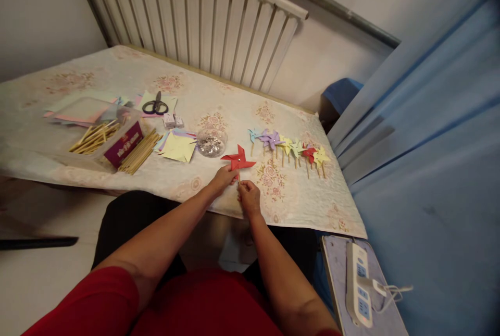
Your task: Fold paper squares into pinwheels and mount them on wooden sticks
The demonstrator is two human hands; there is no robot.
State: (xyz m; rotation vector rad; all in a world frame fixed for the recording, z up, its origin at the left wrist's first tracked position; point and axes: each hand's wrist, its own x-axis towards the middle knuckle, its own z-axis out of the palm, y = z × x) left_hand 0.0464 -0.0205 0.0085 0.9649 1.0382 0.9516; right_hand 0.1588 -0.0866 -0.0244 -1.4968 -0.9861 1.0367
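A red paper pinwheel (238,159) with a pin at its centre is held up over the near edge of the table. My left hand (224,178) is closed on it, fingers at the lower side of the paper blades. Just below, my right hand (249,197) pinches the pinwheel's thin wooden stick. To the right of my hands several pinwheels (271,139) in blue, purple, yellow, green and red lie in a row on the cloth. A round clear container (211,142) of small shiny pins stands to the left of the red pinwheel.
Left of centre lie coloured paper squares (178,148), small white boxes (172,121) and black scissors (155,106). A clear plastic box (89,159) holds wooden sticks, with more sticks (139,152) beside it. A power strip (359,284) rests at lower right; a radiator (203,18) borders the back.
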